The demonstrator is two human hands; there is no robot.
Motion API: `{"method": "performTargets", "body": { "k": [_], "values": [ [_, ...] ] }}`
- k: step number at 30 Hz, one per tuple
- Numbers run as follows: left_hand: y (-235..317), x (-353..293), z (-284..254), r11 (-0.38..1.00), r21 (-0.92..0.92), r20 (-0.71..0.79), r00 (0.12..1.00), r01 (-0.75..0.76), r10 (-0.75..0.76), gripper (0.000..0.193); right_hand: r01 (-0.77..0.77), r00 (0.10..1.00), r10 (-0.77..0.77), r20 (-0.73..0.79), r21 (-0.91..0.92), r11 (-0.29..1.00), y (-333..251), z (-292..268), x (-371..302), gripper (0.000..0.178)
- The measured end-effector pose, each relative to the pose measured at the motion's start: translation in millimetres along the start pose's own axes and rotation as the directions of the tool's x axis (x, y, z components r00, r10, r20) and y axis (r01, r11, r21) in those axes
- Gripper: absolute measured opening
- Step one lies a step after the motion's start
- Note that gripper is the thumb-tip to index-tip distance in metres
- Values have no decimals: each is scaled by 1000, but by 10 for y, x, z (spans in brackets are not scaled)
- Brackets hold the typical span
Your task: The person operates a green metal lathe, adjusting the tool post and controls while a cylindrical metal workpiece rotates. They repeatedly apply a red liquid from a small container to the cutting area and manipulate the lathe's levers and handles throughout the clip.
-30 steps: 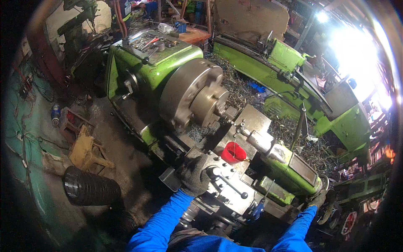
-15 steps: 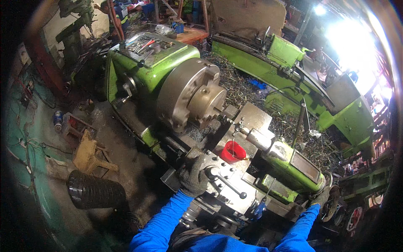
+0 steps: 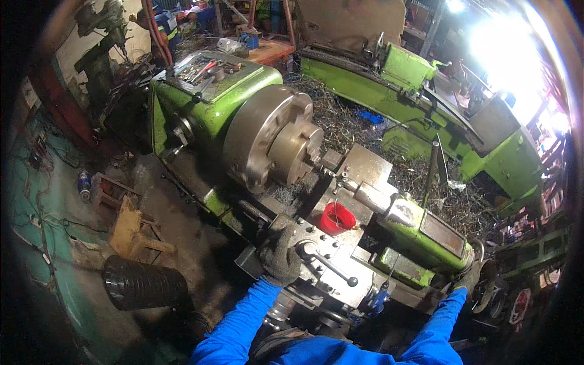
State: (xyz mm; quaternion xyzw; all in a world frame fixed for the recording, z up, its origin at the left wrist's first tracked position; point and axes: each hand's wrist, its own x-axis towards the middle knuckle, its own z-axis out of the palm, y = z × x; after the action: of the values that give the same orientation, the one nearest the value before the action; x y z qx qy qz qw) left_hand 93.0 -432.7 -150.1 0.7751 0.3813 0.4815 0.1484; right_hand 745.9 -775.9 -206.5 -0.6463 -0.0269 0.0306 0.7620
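- A cluttered workshop with a dim floor at left and bright light at far right; a second lathe (image 3: 350, 76) stands across the far side behind a heap of metal shavings (image 3: 331, 109).
- In the middle, a green lathe (image 3: 234, 100) runs from far left to near right, with hand tools (image 3: 204, 70) on top.
- Its large chuck (image 3: 249, 143), somewhat blurred, holds a round metal workpiece (image 3: 289, 149), beyond both hands and nearer the left.
- The tailstock (image 3: 417, 225) points at the workpiece from the right.
- The left hand (image 3: 281, 261), in a dark glove, rests at the left edge of the tool post (image 3: 328, 291), thumb raised; I cannot tell whether its fingers grip.
- Just right of that hand is a lever (image 3: 331, 267); a red cup (image 3: 337, 219) sits a little farther, between the hands.
- The right hand (image 3: 468, 280), also gloved, is at the handwheel (image 3: 480, 249) on the tailstock's near end; I cannot tell how its fingers close.
- At left, a stool (image 3: 131, 234) stands beyond a black drum (image 3: 143, 283).
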Motion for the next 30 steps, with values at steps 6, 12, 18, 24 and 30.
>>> {"method": "performTargets", "body": {
  "k": [6, 12, 18, 24, 30],
  "values": [
    [-90, -81, 13, 1000, 20, -8, 1000, -16, 16, 58, 125, 991, -113, 67, -224, 966, 185, -351, 212, 63],
    [-58, -75, 15, 999, 0, 18, 999, 34, -34, 58, 24, 992, -11, 129, -103, 994, 227, -225, 351, 55],
    [-19, 5, -18, 999, -18, 23, 999, 37, -36, 60, 170, 968, -151, 200, -80, 982, 52, -36, 116, 61],
    [-39, -37, 2, 999, -8, 32, 999, 32, -31, 59, -41, 999, 41, -25, -29, 999, -134, 170, -124, 71],
    [-43, -102, -1, 996, -91, 34, 999, 9, -6, 59, -1, 1000, -9, -28, -346, 938, -184, -25, -139, 74]
  ]
}}
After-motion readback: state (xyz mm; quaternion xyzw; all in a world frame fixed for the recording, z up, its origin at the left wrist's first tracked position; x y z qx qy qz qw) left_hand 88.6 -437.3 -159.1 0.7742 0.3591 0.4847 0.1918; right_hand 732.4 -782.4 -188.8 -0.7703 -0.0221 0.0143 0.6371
